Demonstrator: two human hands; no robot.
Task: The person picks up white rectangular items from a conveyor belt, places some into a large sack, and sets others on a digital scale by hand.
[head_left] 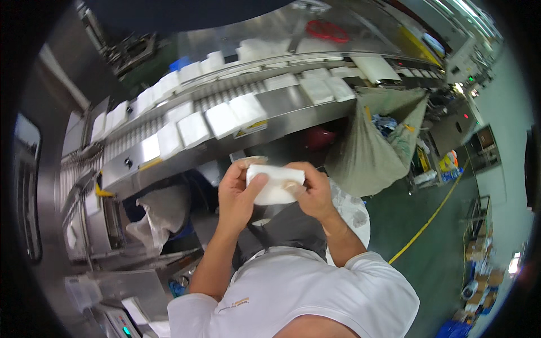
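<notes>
In front of my body I hold a white folded pad (273,194), like a thick folded tissue or wipe. My left hand (236,191) grips its left side, thumb across the face. My right hand (316,194) closes on its right edge, with the thumb on the front. Pale coverings show on some fingertips of both hands. Just beyond my hands, similar white folded pads (221,119) lie along the steel ledge (284,107) of a conveyor. Which fingers support the pad from behind is hidden.
A roller conveyor (205,103) runs beside the ledge, with more white stacks behind it. A large cloth sack (360,155) hangs open at right, holding scraps. A red looped item (327,31) lies on the far steel surface. A yellow line (431,214) crosses the green floor.
</notes>
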